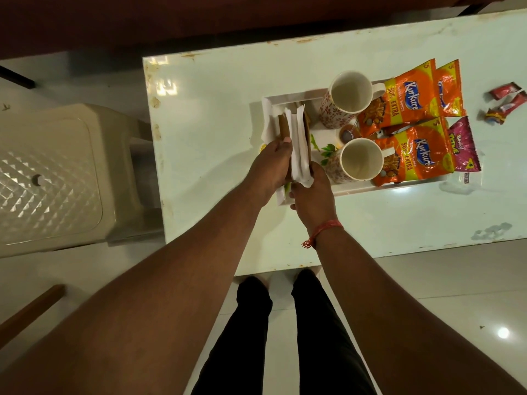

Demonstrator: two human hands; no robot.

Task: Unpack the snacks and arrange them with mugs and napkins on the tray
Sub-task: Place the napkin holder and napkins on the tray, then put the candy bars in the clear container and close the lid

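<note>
A white tray (pixel 352 190) lies on the pale table (pixel 216 89). On it stand two floral mugs, one at the back (pixel 343 98) and one at the front (pixel 358 161), with orange snack packets (pixel 410 101) to their right. At the tray's left end a brown napkin holder (pixel 305 138) carries white napkins (pixel 298 143). My left hand (pixel 271 166) grips the holder's left side. My right hand (pixel 312 195) pinches the near end of the napkins.
A pink snack packet (pixel 463 143) lies off the tray's right edge, and small red wrappers (pixel 503 104) lie farther right. A cream plastic stool (pixel 57 178) stands left of the table. My legs are at the table's near edge.
</note>
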